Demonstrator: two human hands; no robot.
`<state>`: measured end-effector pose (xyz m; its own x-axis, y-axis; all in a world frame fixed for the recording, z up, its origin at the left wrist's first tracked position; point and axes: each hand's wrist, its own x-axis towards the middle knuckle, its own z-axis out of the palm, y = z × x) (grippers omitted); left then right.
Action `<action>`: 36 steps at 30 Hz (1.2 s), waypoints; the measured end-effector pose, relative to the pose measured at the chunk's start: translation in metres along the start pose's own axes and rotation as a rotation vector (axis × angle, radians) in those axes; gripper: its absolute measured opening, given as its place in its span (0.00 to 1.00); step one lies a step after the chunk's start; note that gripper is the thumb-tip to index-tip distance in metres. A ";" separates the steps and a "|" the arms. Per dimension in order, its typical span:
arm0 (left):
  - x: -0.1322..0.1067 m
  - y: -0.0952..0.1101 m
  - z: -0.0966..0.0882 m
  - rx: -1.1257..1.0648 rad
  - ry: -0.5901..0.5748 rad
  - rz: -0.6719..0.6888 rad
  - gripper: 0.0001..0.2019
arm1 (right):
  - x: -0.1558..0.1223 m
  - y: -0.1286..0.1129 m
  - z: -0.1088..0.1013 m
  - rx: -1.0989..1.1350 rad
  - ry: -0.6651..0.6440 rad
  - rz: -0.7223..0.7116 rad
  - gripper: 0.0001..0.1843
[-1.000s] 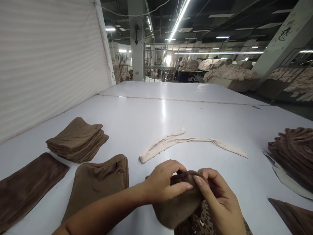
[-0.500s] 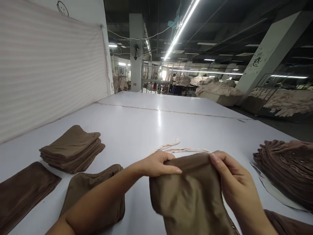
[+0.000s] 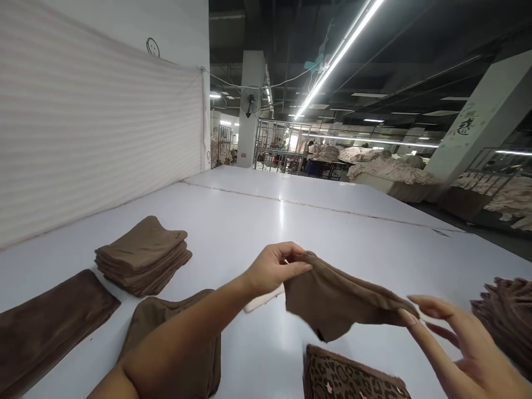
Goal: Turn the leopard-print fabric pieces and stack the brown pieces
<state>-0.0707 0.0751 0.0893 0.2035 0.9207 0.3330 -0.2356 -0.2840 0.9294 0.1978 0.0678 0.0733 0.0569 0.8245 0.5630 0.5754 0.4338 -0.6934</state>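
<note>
A brown cut piece of cloth hangs above the white table, stretched between my two hands. My left hand pinches its upper left corner between thumb and fingers. At the other end, my right hand grips the tapering edge, thumb in front, with some fingers spread apart. Below the cloth lies a folded leopard-print piece with small pink shapes. A pale strip shows partly behind my left wrist. My left forearm crosses a brown cloth stack and hides part of it.
Farther left sit a neat brown stack and a dark brown folded stack. A ruffled dark brown pile is at the right edge. A striped sheet hangs along the table's left side. Heaps of pale cloth lie beyond.
The cloth has turned from hanging broad to being pulled sideways, as my right hand moved right and down. The leopard-print piece has come into view below it. The camera view has shifted.
</note>
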 end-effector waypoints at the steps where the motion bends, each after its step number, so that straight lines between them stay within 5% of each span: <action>1: 0.000 -0.003 0.006 0.021 -0.022 0.009 0.09 | -0.001 -0.005 0.006 -0.033 -0.006 -0.024 0.24; 4: -0.002 -0.009 0.022 0.090 -0.113 0.022 0.07 | -0.005 -0.026 0.030 0.040 -0.220 -0.083 0.30; 7: -0.006 -0.011 0.024 0.104 -0.127 0.022 0.08 | -0.007 -0.039 0.055 0.165 -0.507 -0.083 0.21; 9: -0.010 -0.015 0.017 0.096 -0.122 -0.010 0.10 | -0.008 -0.039 0.064 0.265 -0.578 -0.044 0.17; 14: -0.027 -0.037 -0.006 0.098 -0.270 -0.310 0.17 | -0.008 -0.031 0.065 0.419 -0.385 0.109 0.15; 18: -0.035 -0.057 -0.005 0.020 -0.278 -0.366 0.17 | -0.005 -0.024 0.062 0.549 -0.315 0.268 0.16; 22: -0.039 -0.065 0.007 0.113 -0.126 -0.382 0.10 | -0.005 -0.016 0.060 0.353 -0.231 0.254 0.21; 26: -0.045 -0.065 0.017 0.342 0.130 -0.225 0.14 | -0.027 -0.020 0.060 -0.043 -0.014 0.160 0.23; 31: -0.051 -0.064 0.028 0.504 0.195 -0.014 0.15 | -0.059 -0.028 0.079 0.106 -0.474 0.246 0.20; 36: -0.048 -0.073 0.030 0.133 0.230 -0.143 0.15 | -0.058 -0.023 0.091 0.605 -0.573 0.384 0.14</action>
<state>-0.0348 0.0431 0.0104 0.0015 0.9861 0.1663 -0.0899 -0.1655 0.9821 0.1064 0.0429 0.0158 -0.3500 0.9355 0.0478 0.0662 0.0756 -0.9949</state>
